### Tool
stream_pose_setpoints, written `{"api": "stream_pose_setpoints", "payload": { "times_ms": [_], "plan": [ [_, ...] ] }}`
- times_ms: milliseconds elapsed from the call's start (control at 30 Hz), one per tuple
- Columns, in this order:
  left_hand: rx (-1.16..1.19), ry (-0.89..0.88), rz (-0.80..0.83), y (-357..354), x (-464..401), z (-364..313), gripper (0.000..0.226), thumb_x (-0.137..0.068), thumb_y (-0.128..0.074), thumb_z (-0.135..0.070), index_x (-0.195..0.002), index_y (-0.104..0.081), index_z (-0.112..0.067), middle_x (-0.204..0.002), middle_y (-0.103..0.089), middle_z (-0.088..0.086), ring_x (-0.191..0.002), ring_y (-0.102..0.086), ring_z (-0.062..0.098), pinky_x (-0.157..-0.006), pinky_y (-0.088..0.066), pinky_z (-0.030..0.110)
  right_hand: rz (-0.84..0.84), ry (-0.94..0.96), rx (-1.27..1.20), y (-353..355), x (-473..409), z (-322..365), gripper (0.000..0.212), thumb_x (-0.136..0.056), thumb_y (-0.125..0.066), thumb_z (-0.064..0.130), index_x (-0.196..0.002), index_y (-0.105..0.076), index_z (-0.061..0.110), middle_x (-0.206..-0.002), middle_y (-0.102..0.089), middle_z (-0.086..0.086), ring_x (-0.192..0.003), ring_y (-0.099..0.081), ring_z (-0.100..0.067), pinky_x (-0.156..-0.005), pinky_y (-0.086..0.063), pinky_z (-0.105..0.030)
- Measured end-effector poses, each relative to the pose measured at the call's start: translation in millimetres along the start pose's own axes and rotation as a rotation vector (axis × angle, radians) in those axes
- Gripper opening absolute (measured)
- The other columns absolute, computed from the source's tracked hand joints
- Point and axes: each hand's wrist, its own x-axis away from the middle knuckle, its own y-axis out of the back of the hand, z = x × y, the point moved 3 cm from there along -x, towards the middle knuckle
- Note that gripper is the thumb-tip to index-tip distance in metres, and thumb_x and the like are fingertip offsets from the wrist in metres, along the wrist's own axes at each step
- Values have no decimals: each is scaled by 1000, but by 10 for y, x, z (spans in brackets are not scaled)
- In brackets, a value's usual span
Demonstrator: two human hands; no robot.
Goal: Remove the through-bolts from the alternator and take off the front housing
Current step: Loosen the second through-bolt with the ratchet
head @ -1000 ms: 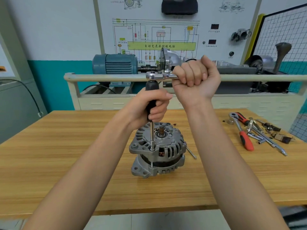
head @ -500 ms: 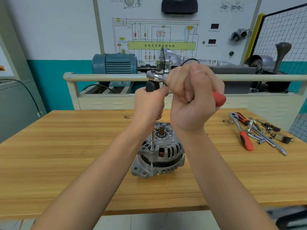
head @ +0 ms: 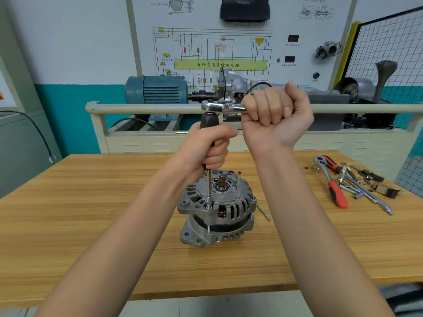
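- Wooden workbench (head: 91,225) stands before a wiring-diagram board (head: 215,53); spare tools (head: 348,181) lie at its right.
- Alternator (head: 217,209) sits upright mid-bench, a loose bolt (head: 263,211) just beside it.
- Left hand (head: 206,149) grips the black driver handle (head: 208,121), its shaft on a housing bolt.
- Right hand (head: 277,117) is clenched around the ratchet (head: 223,107) on top.

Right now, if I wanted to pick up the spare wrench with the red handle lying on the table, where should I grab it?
Probably grab the red-handled ratchet wrench by its red grip, coming straight down from above. It lies flat on the wooden table, and the grip's near end pokes out clear of the loose metal sockets and bars crowding its shiny head, so your fingers fit round it there.
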Motion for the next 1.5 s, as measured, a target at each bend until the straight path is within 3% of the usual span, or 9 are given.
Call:
{"api": "stream_pose_setpoints", "payload": {
  "times_ms": [300,467,667,800,1000,1100,1167,1300,1500],
  "plan": [
    [-142,-136,-518,-44,17,42,34,-83,-58,-3,-60,-38,-17,-46,-35,-5,-39,-28,7,-38,-25,17,374,572,861,-330,410,-254,36,-81,-47,12,-49,-36,24,-49,-37,10,-42,-28,-10,-48,-20,-31],
    [-86,-107,-195,43,29,26,41,-85,-58,1,-53,-38,-16,-38,-29,-5,-32,-22,10,-38,-21,18,353,256,458,-279,193,-108,49,-83,-40,5,-38,-38,25,-35,-30,9,-34,-20,-8,-44,-19,-24],
    [29,-1,175,7,29,-44,40,-80,-54,-13,-43,-39,-17,-34,-28,-5,-26,-23,7,-35,-21,15,6,-73,-32,-35,-41,-19,47,-79,-38,15,-32,-32,15,-29,-23,3,-38,-7,-12,-43,-14,-21],
    [2,2,-7,7,16,-5,56,-90,-51,-10,-39,-32,-21,-33,-22,-7,-26,-16,6,-34,-17,11,6,-8,38,-55,15,-32,50,-83,-38,14,-33,-31,17,-31,-23,4,-35,-11,-12,-40,-18,-22],
    [-138,-71,-451,-67,6,20,40,-87,-54,-5,-56,-32,-15,-39,-28,0,-34,-20,15,-38,-19,15,338,417,603,-297,357,-146,46,-84,-39,4,-45,-31,25,-39,-34,9,-37,-25,-8,-47,-21,-25],
    [-185,-130,-502,-101,10,0,23,-85,-57,-13,-70,-40,-13,-65,-37,12,-60,-32,20,-46,-29,23,384,595,865,-360,497,-259,34,-81,-46,12,-48,-43,21,-49,-36,11,-41,-28,-10,-48,-21,-28],
    [-185,-137,-534,-61,35,9,30,-85,-55,-5,-63,-36,-13,-54,-33,8,-50,-30,18,-41,-25,18,391,566,825,-360,469,-250,35,-80,-45,12,-48,-38,26,-46,-33,10,-41,-27,-9,-48,-19,-29],
    [-123,-70,-266,-6,45,11,41,-81,-56,3,-55,-32,-17,-38,-25,-7,-34,-18,10,-37,-20,17,360,259,458,-293,230,-77,48,-83,-39,4,-40,-35,26,-35,-24,5,-35,-19,-9,-44,-19,-23],
    [-6,58,198,-18,15,-44,40,-80,-54,-12,-44,-37,-18,-35,-25,-6,-28,-19,6,-35,-16,17,-27,-51,-46,-19,-17,40,48,-79,-39,15,-32,-31,15,-29,-23,3,-38,-7,-11,-41,-15,-20]
  ]
}}
